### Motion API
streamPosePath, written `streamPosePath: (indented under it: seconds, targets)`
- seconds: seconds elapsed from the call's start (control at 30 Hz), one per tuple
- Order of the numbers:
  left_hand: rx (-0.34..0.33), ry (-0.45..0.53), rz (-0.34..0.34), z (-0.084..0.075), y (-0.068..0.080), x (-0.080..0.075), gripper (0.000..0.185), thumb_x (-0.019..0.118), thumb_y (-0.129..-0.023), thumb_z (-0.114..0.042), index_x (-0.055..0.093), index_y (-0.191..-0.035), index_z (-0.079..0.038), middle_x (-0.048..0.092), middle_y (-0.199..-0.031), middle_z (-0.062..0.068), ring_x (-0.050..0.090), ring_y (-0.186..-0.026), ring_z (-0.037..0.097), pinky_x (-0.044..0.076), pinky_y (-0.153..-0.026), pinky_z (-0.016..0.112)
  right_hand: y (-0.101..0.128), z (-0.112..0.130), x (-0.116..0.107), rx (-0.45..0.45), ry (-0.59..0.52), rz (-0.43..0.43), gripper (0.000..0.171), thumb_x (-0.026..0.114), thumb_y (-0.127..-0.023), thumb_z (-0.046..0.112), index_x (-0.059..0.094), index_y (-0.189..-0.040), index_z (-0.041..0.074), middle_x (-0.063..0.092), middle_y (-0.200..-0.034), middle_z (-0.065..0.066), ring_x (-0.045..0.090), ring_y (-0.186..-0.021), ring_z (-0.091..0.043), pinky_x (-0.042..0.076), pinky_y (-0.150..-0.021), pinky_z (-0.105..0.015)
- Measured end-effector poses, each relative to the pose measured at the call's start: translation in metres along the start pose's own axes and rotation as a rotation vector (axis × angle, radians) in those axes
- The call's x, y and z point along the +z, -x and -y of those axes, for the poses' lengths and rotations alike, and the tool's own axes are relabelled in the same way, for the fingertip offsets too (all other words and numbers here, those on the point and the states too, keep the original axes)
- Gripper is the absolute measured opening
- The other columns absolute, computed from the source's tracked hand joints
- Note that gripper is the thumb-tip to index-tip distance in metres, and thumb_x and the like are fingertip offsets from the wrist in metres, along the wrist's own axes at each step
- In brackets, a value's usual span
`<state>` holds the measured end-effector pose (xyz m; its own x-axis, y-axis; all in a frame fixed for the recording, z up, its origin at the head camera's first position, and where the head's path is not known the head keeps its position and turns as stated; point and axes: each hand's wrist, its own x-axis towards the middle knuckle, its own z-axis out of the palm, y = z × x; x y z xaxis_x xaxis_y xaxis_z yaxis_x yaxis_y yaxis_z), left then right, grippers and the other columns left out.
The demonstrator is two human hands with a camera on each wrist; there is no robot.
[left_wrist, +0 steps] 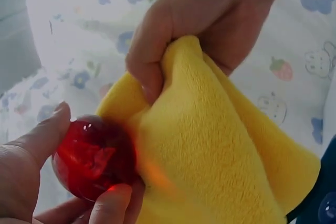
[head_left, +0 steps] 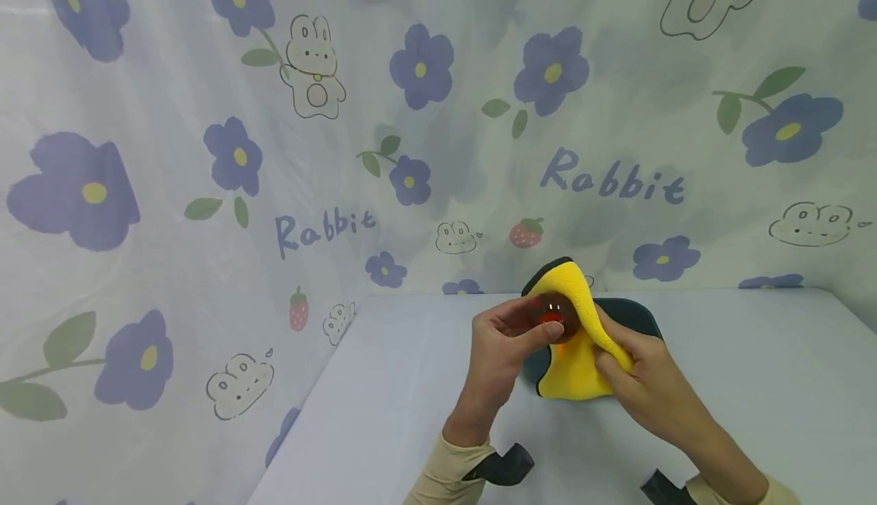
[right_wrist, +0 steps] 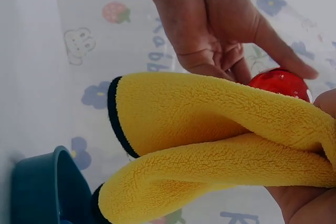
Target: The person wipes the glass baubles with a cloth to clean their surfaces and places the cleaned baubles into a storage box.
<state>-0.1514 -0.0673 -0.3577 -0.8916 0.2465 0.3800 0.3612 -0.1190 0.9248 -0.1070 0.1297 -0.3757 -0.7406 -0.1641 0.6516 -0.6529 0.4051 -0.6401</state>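
Left hand [head_left: 503, 337]: fingers curled round a red ball [head_left: 550, 316], held above the table [head_left: 754, 383]. Right hand [head_left: 640, 372]: pinches a yellow cloth [head_left: 575, 360] folded against the ball's right side.

Head view alone shows the pale table, the flower-and-rabbit printed backdrop [head_left: 205, 185] and a dark teal dish [head_left: 633, 314] behind the cloth. Left wrist view alone shows the ball as glossy, translucent, round. Right wrist view alone shows the cloth's black-bound edge and the dish's curved rim. Cloth: fleecy, thick, doubled over.
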Motion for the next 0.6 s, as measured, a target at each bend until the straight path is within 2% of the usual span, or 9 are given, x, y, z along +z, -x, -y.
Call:
streamPosePath:
  seconds: [0.1,0.23,0.4,0.5,0.6]
  targets:
    - [0.038,-0.028,-0.013,0.0006,-0.0025,-0.0003,0.043,0.085,-0.087,-0.032,0.075,-0.123,-0.012,0.077,-0.118,0.011,0.073,-0.102,0.015,0.061,-0.095,0.030,0.0002,0.0014,-0.0003,-0.002,0.003,-0.002,0.057,0.059,-0.093,-0.011,0.047,-0.150,-0.008,0.073,-0.119,-0.022,0.057,-0.067,-0.004,0.056,-0.061,-0.018]
    - [0.070,-0.102,-0.027,0.0007,-0.0050,-0.0017,0.047,0.087,-0.085,-0.031,0.073,-0.127,-0.016,0.076,-0.120,0.009,0.071,-0.103,0.014,0.060,-0.096,0.029,0.0001,0.0035,-0.0012,-0.015,0.033,-0.015,0.057,0.060,-0.092,-0.012,0.050,-0.147,-0.008,0.073,-0.121,-0.023,0.057,-0.068,-0.003,0.057,-0.061,-0.017]
    - [0.033,-0.176,-0.028,0.0024,-0.0066,-0.0042,0.052,0.087,-0.084,-0.032,0.071,-0.132,-0.019,0.073,-0.127,0.002,0.070,-0.109,0.012,0.062,-0.095,0.030,0.0007,0.0072,-0.0017,-0.045,0.075,-0.023,0.059,0.063,-0.089,-0.014,0.052,-0.147,-0.006,0.068,-0.134,-0.025,0.061,-0.077,-0.005,0.058,-0.068,-0.012]
    - [0.021,-0.229,-0.020,0.0040,-0.0070,-0.0054,0.052,0.088,-0.083,-0.032,0.072,-0.131,-0.020,0.074,-0.125,0.001,0.070,-0.106,0.010,0.062,-0.094,0.029,0.0001,0.0084,-0.0014,-0.078,0.096,-0.027,0.063,0.063,-0.087,-0.016,0.052,-0.147,-0.004,0.065,-0.140,-0.024,0.064,-0.085,-0.008,0.056,-0.078,-0.008]
    - [0.018,-0.269,-0.002,0.0044,-0.0066,-0.0060,0.050,0.089,-0.082,-0.032,0.073,-0.128,-0.019,0.076,-0.121,0.000,0.070,-0.101,0.008,0.062,-0.090,0.027,-0.0005,0.0082,-0.0015,-0.115,0.111,-0.036,0.067,0.063,-0.085,-0.018,0.052,-0.149,-0.002,0.063,-0.142,-0.023,0.063,-0.087,-0.008,0.054,-0.078,-0.005]
